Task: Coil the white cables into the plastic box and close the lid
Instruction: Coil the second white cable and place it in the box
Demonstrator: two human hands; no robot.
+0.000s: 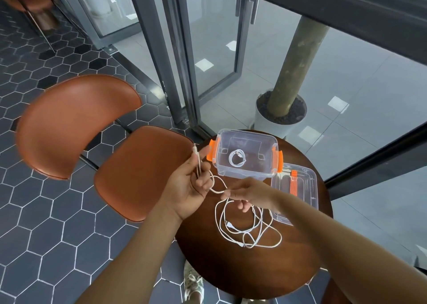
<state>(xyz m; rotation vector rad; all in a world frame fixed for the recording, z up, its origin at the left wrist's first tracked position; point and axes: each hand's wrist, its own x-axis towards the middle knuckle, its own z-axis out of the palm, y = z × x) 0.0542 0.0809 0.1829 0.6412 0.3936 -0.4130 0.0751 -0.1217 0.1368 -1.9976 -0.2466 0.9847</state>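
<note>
Loose white cable [248, 245] sprawls mid round table [231, 273]. Its upper end is looped round the curled fingers of the left hand [187, 186] (plug along forefinger), and the right hand [246, 195] pinches it just beside. Plastic box [242, 175] sits open at the far rim, one coiled white cable [236, 158] inside. Lid [300, 195] lies just right, near the rim. Chair [143, 172] left.

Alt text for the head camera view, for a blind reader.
Left hand holds one end of a white cable while right hand pinches it over a table. A coiled cable lies in the open plastic box, lid beside it.
</note>
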